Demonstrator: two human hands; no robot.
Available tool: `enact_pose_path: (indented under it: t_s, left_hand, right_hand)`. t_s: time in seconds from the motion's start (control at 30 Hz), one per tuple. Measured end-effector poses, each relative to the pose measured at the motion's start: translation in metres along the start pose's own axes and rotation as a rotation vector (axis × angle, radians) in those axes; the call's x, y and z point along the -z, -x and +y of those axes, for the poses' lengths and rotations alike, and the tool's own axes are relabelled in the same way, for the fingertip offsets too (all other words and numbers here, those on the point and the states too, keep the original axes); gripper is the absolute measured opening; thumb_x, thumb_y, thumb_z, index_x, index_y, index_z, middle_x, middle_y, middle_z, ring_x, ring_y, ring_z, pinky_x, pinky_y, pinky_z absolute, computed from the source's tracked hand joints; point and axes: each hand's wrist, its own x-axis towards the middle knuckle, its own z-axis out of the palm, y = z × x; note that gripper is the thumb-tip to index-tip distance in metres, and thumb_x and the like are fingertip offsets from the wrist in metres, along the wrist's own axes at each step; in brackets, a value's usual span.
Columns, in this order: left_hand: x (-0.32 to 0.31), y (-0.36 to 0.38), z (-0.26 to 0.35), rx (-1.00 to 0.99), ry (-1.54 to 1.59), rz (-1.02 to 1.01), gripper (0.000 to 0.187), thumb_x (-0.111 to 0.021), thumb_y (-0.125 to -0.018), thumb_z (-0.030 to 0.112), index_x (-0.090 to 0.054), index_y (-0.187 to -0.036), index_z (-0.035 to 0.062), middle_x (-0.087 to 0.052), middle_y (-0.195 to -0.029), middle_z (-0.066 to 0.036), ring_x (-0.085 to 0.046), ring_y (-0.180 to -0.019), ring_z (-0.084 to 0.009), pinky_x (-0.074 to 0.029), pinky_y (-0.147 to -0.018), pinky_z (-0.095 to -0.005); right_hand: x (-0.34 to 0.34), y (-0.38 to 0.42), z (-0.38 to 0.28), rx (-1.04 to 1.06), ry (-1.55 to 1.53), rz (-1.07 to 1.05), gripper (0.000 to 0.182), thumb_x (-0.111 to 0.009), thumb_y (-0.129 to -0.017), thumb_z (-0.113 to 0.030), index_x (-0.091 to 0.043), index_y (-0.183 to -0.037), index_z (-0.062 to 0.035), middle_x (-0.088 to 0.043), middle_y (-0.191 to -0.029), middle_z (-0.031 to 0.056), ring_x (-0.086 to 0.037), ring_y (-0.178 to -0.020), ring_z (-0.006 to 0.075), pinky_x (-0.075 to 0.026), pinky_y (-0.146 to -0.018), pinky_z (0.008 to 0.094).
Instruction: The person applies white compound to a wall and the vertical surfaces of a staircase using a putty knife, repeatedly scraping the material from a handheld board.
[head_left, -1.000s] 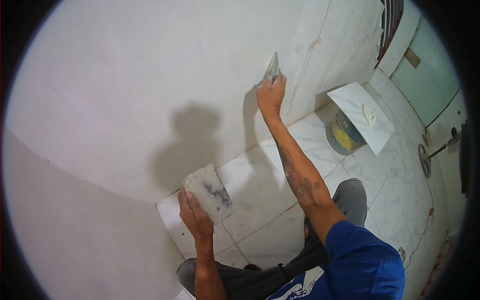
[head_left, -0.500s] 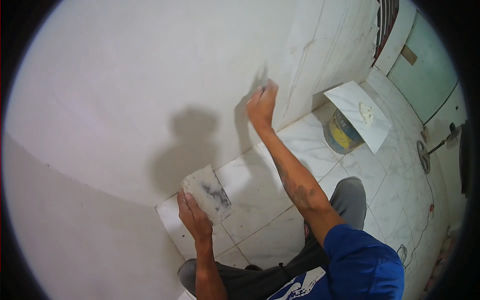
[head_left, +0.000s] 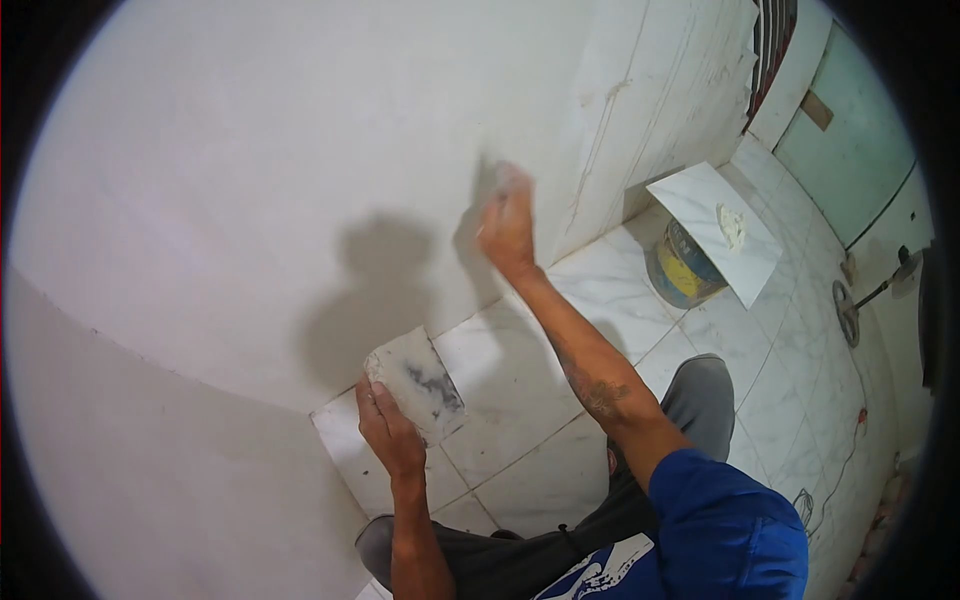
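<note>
Much room btwn R grip [head_left: 508, 222] & L grip [head_left: 393, 430] on board [head_left: 422, 388] edge

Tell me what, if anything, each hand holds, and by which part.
Left hand: a smeared plate, by its left edge. Right hand: too blurred to tell.

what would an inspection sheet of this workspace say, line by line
surface: pale wall, streaky marks toward the right; white tiled floor
job's things: smeared flat slab; blurred tool; bucket under a white panel bearing off-white paste
clutter: ring-shaped piece with a rod, at right
hands: left hand holds the slab's edge; right hand closed on the tool, at the wall
cables: thin cable on the floor, at right
surroundings: pale green panel beyond the bucket
</note>
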Motion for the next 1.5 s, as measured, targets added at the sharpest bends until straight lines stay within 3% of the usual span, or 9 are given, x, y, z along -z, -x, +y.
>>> enact_pose_path:
  t_s: [0.07, 0.17, 0.37, 0.5, 0.7, 0.9, 1.03, 1.27, 1.5]
  left_hand:
    - [0.0, 0.0, -0.001, -0.001, -0.003, -0.003, 0.038, -0.038, -0.105, 0.022, -0.055, -0.124, -0.0063, -0.063, -0.111, -0.017, -0.058, -0.101, -0.0235, -0.045, -0.092, -0.0335]
    - [0.001, 0.0, 0.001, 0.005, 0.002, -0.011, 0.038, -0.038, -0.106, 0.022, -0.054, -0.125, -0.0067, -0.063, -0.112, -0.017, -0.058, -0.1, -0.0235, -0.045, -0.092, -0.0336]
    - [0.0, 0.0, -0.002, 0.035, 0.01, -0.014, 0.038, -0.038, -0.106, 0.022, -0.054, -0.125, -0.0067, -0.063, -0.112, -0.017, -0.059, -0.1, -0.0235, -0.045, -0.092, -0.0339]
    - [0.001, -0.001, -0.001, 0.022, 0.012, -0.016, 0.038, -0.038, -0.106, 0.022, -0.055, -0.124, -0.0067, -0.063, -0.112, -0.017, -0.059, -0.1, -0.0238, -0.045, -0.092, -0.0342]
    - [0.0, -0.001, 0.003, -0.009, -0.012, -0.002, 0.037, -0.038, -0.105, 0.021, -0.055, -0.123, -0.0069, -0.063, -0.11, -0.017, -0.059, -0.099, -0.0237, -0.046, -0.091, -0.0338]
    - [0.0, -0.001, -0.004, 0.003, 0.007, -0.005, 0.037, -0.038, -0.105, 0.021, -0.055, -0.123, -0.007, -0.063, -0.109, -0.017, -0.059, -0.098, -0.0234, -0.046, -0.09, -0.0334]
    - [-0.001, -0.001, 0.0, -0.031, -0.006, 0.025, 0.037, -0.038, -0.105, 0.021, -0.054, -0.123, -0.0073, -0.063, -0.108, -0.016, -0.059, -0.097, -0.0228, -0.046, -0.09, -0.033]
    - [-0.001, -0.001, -0.009, -0.04, -0.016, 0.032, 0.038, -0.039, -0.105, 0.02, -0.054, -0.127, -0.0065, -0.066, -0.112, -0.02, -0.063, -0.099, -0.0267, -0.047, -0.09, -0.0349]
    - [-0.001, 0.001, -0.001, -0.027, 0.006, 0.018, 0.037, -0.038, -0.105, 0.021, -0.055, -0.124, -0.0062, -0.064, -0.11, -0.016, -0.059, -0.099, -0.0221, -0.045, -0.091, -0.0333]
  right_hand:
    - [-0.003, -0.021, 0.024, -0.625, -0.064, 0.065, 0.037, -0.047, -0.086, 0.001, -0.048, -0.121, 0.0127, -0.05, -0.115, 0.0284, -0.051, -0.104, 0.0432, -0.041, -0.097, 0.0477]
    - [-0.001, -0.06, 0.021, -0.91, -0.324, 0.096, 0.039, -0.051, -0.08, 0.005, -0.046, -0.118, 0.013, -0.043, -0.121, 0.0305, -0.047, -0.109, 0.0454, -0.038, -0.097, 0.051]
    - [-0.023, -0.029, -0.03, -0.076, -0.021, 0.027, 0.042, -0.052, -0.084, 0.001, -0.048, -0.125, 0.0124, -0.049, -0.12, 0.0273, -0.051, -0.105, 0.0406, -0.043, -0.095, 0.0429]
    - [0.002, -0.023, -0.012, -0.035, -0.165, -0.059, 0.041, -0.047, -0.087, 0.004, -0.047, -0.128, 0.0111, -0.048, -0.125, 0.0273, -0.051, -0.11, 0.0423, -0.041, -0.099, 0.0443]
    - [0.008, -0.081, 0.011, -0.739, -0.265, 0.114, 0.046, -0.048, -0.081, 0.006, -0.047, -0.127, 0.0094, -0.046, -0.125, 0.0278, -0.049, -0.109, 0.0428, -0.04, -0.1, 0.0439]
    - [-0.015, -0.055, -0.039, -0.03, -0.16, 0.031, 0.044, -0.049, -0.081, 0.004, -0.049, -0.125, 0.0095, -0.049, -0.12, 0.0264, -0.049, -0.109, 0.04, -0.04, -0.099, 0.0437]
    - [0.012, -0.054, -0.021, 0.094, -0.248, -0.065, 0.046, -0.049, -0.078, 0.009, -0.052, -0.124, 0.0078, -0.051, -0.122, 0.0251, -0.052, -0.112, 0.0415, -0.043, -0.098, 0.0427]
    - [0.014, -0.109, 0.033, -0.413, -0.126, 0.078, 0.049, -0.05, -0.087, -0.003, -0.048, -0.135, 0.0067, -0.048, -0.113, 0.0229, -0.047, -0.105, 0.0374, -0.043, -0.092, 0.0422]
    - [-0.011, -0.05, -0.026, 0.05, -0.061, -0.07, 0.061, -0.056, -0.073, 0.008, -0.05, -0.134, 0.0025, -0.049, -0.125, 0.0233, -0.047, -0.115, 0.0384, -0.039, -0.098, 0.0496]
